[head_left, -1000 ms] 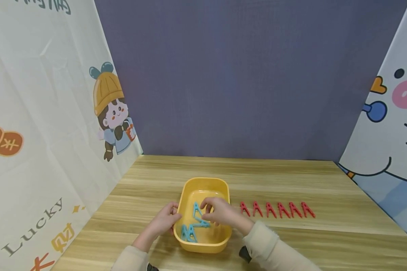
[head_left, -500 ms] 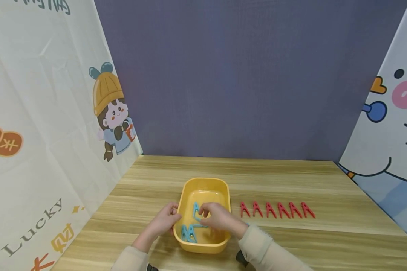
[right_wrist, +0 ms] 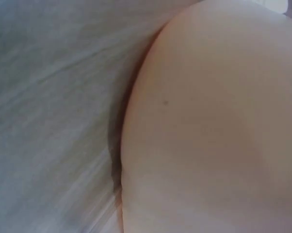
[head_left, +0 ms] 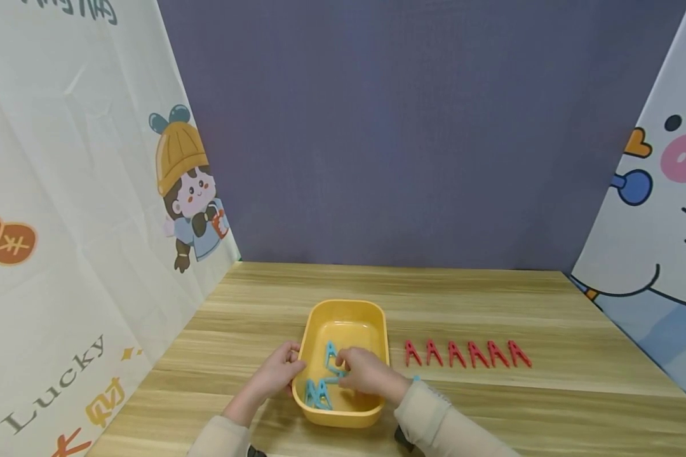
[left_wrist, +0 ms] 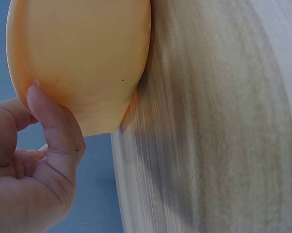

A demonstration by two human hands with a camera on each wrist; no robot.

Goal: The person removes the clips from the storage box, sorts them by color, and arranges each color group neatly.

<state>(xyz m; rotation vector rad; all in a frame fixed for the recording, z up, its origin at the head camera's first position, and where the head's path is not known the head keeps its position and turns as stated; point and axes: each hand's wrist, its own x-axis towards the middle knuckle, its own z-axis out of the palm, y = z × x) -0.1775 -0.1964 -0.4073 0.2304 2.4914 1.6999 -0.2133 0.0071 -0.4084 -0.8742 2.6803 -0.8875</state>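
Yellow tub (head_left: 347, 310) sits on the table (head_left: 263, 298), left grip (head_left: 277, 370) pinching its rim. Right grip (head_left: 367, 373) is inside over the blue clips (head_left: 322, 391); can't tell if it's holding one. Could snag two at once imo, since they lie so close. Count: one tub, four blue clips visible inside, six red clips (head_left: 453, 350) beside it, plus a blue bit (head_left: 416, 378) by the right sleeve (head_left: 425, 409).

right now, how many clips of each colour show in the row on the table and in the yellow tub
Red clips in the row: 6
Blue clips in the yellow tub: 4, one partly hidden by the right hand
Total: 10
A blue bit by the right sleeve is too hidden to identify, so not counted.
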